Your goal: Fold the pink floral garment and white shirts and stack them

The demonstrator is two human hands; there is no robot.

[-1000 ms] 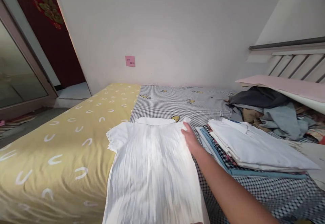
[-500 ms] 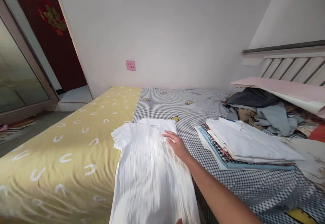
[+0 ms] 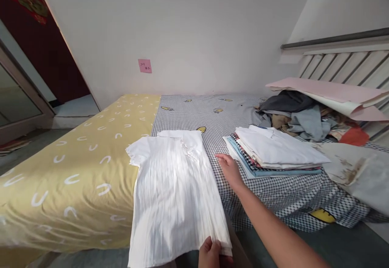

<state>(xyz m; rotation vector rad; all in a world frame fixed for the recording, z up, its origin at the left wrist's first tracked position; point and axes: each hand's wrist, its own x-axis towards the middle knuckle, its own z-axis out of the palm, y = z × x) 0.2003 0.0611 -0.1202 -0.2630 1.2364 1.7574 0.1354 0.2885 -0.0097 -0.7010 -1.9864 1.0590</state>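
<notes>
A white short-sleeved, pleated garment (image 3: 170, 195) lies across the bed's near edge, its lower part hanging toward the camera. Its right side is folded in, and a ruffled sleeve sticks out on the left. My left hand (image 3: 209, 252) pinches the hem at the lower right corner, thumb on top. Just right of the garment's upper part, over the checked sheet, is my right hand (image 3: 230, 172), fingers stretched leftward and holding nothing.
On the right lies a stack of folded clothes (image 3: 279, 148), white on top. Behind it are a loose clothes pile (image 3: 310, 118) and pink sheets (image 3: 328, 90) near a railing (image 3: 340, 67). Yellow bedding (image 3: 91, 166) covers the left side. A pink note (image 3: 145, 66) hangs on the wall.
My right hand has left the garment's edge and moved right. My left hand, barely visible before, now shows at the hem. The view has shifted right and down.
</notes>
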